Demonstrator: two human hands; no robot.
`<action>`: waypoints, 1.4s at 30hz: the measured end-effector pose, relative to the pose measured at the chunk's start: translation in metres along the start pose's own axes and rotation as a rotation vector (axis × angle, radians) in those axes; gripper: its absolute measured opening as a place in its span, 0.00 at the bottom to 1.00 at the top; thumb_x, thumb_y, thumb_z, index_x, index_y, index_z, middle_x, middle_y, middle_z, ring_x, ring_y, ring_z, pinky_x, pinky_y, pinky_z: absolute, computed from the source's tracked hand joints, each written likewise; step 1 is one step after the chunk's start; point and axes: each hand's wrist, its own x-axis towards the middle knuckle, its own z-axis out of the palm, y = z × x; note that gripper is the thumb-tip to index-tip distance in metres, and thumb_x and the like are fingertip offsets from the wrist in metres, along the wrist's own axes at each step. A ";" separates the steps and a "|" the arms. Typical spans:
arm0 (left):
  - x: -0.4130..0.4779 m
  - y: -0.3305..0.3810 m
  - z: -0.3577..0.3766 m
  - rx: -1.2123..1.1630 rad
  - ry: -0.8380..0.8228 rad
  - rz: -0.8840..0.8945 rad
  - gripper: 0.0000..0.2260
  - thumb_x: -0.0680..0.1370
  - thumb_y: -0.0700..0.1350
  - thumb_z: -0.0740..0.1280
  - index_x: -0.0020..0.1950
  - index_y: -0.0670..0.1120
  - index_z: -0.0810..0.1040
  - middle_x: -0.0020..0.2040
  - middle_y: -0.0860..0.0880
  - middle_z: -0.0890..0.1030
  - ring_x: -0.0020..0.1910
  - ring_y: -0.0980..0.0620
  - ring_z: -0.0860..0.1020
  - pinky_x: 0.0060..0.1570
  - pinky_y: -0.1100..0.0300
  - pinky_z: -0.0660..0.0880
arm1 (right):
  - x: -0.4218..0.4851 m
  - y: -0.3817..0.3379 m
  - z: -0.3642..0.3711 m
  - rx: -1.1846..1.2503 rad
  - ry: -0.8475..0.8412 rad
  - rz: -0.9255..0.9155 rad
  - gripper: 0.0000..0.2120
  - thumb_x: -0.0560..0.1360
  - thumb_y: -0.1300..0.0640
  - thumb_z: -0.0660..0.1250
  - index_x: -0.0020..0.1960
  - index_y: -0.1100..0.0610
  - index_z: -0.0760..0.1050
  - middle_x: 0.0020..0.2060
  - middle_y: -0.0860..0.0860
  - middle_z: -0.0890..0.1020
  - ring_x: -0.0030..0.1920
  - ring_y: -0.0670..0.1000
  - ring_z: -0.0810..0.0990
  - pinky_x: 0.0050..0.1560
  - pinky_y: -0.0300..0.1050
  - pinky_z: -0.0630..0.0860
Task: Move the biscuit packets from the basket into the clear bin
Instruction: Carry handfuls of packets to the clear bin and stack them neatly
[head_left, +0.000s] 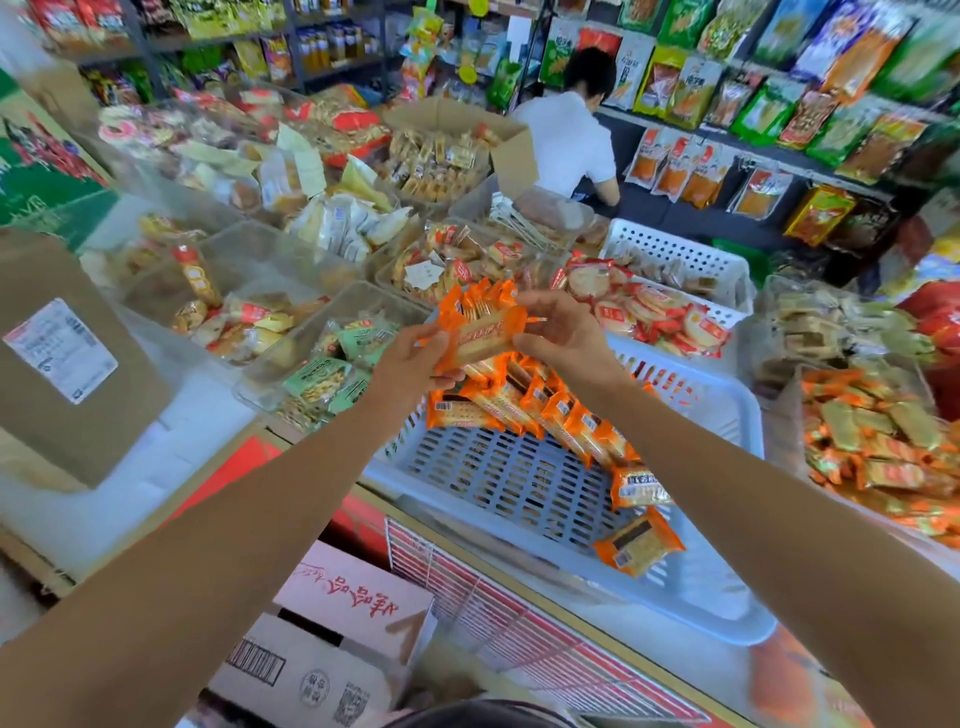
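Red Chinese characters, upside down, on carton (322, 587)

Premises: a snack shop. Wall racks (769, 109) carry hanging rows of bagged snacks. Clear bins (311, 322) and a basket (493, 483) hold loose wrapped biscuit packets (550, 410). Opened cartons (462, 140) stand among them. A person (569, 140) attends the racks.
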 end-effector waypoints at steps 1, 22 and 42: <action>-0.001 0.001 0.000 -0.043 0.020 -0.020 0.16 0.80 0.41 0.63 0.68 0.39 0.69 0.50 0.39 0.80 0.37 0.50 0.83 0.44 0.57 0.82 | -0.001 0.000 0.000 -0.027 -0.028 0.020 0.16 0.73 0.62 0.71 0.58 0.52 0.74 0.59 0.56 0.78 0.55 0.54 0.81 0.54 0.50 0.80; 0.001 -0.009 -0.066 0.094 0.235 -0.030 0.15 0.76 0.36 0.70 0.61 0.45 0.74 0.47 0.43 0.79 0.46 0.45 0.82 0.42 0.55 0.82 | 0.060 0.036 0.051 -0.855 -0.079 -0.168 0.26 0.73 0.53 0.72 0.69 0.51 0.70 0.55 0.52 0.71 0.52 0.53 0.73 0.51 0.51 0.75; -0.031 0.001 0.068 0.029 0.000 -0.065 0.14 0.80 0.40 0.64 0.66 0.48 0.71 0.54 0.40 0.78 0.46 0.44 0.82 0.46 0.54 0.81 | -0.074 0.010 -0.053 -0.096 0.185 0.015 0.22 0.71 0.65 0.67 0.60 0.47 0.70 0.53 0.56 0.77 0.47 0.47 0.81 0.44 0.44 0.80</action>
